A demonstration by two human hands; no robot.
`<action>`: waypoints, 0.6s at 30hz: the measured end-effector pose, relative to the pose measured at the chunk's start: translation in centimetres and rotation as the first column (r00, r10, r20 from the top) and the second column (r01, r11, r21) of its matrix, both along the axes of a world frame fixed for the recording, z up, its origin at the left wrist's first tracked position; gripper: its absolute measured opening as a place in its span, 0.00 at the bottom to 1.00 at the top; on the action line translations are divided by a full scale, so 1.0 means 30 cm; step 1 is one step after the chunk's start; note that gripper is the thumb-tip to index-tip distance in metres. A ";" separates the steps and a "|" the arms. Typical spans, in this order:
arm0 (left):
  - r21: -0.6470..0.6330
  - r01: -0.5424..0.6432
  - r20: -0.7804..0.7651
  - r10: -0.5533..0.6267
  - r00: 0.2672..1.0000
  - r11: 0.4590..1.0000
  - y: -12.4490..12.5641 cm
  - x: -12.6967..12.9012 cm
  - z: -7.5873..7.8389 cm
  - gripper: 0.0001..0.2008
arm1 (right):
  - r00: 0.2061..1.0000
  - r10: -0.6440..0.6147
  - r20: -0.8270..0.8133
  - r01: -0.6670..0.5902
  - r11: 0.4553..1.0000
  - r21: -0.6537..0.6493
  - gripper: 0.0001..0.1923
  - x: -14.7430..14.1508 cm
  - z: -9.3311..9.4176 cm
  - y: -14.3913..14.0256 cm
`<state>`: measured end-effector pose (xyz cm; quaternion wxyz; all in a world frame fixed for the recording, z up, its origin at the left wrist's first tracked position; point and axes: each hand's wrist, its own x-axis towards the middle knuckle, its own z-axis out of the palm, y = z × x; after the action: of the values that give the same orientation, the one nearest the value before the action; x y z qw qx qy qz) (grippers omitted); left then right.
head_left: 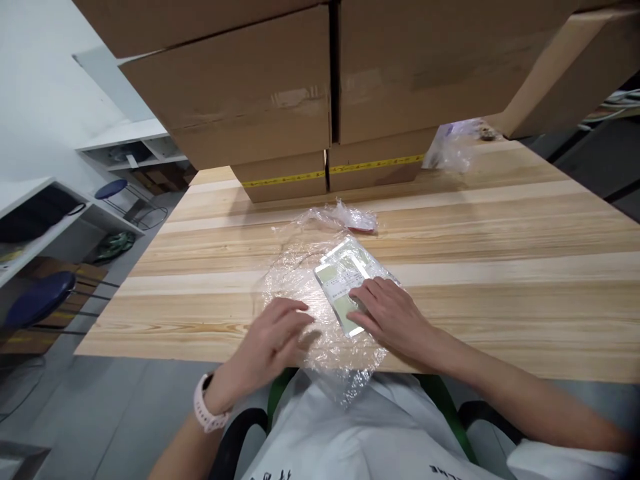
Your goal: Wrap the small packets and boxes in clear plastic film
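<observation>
A sheet of clear plastic wrap (295, 280) lies spread on the wooden table (500, 233) near its front edge. On it rests a small flat packet with a pale green label (340, 280). My right hand (393, 313) lies flat on the packet's near corner, pressing it down. My left hand (273, 340), with a pink watch on the wrist, rests on the wrap to the left of the packet, fingers bent and touching the film. Part of the wrap hangs over the table's edge toward my lap.
Large cardboard boxes (280, 100) are stacked at the back of the table. A crumpled piece of plastic (350, 217) lies behind the wrap, another plastic bag (450, 150) at the back right. Blue stools (40, 300) and white shelves (125, 143) stand to the left.
</observation>
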<state>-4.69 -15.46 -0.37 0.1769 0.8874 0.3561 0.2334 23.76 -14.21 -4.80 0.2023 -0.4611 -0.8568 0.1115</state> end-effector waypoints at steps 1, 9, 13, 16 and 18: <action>-0.056 0.050 -0.022 -0.051 0.998 0.997 -0.009 0.040 -0.006 0.15 | 0.999 0.007 -0.049 -0.009 0.999 -0.053 0.12 0.000 -0.001 0.000; -0.079 0.137 -0.180 -0.149 0.972 0.987 -0.009 0.122 -0.092 0.16 | 0.801 -0.521 -0.296 0.425 0.842 -0.332 0.17 0.246 0.071 0.082; -0.094 0.146 -0.189 -0.161 0.969 0.985 -0.002 0.108 -0.076 0.15 | 0.739 -0.659 -0.142 0.671 0.739 0.065 0.17 0.407 0.107 0.096; -0.112 0.163 -0.215 -0.184 0.959 0.980 0.013 0.117 -0.049 0.15 | 0.794 -0.558 -0.240 0.599 0.787 0.150 0.15 0.393 0.127 0.082; -0.111 0.172 -0.239 -0.194 0.951 0.979 0.028 0.130 -0.036 0.15 | 0.877 -0.422 -0.229 0.435 0.900 0.007 0.15 0.328 0.121 0.081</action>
<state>-0.79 -14.60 -1.44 0.1908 0.9301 0.3016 0.0868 33.59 -11.77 -1.18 0.3295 -0.6179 -0.7082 0.0896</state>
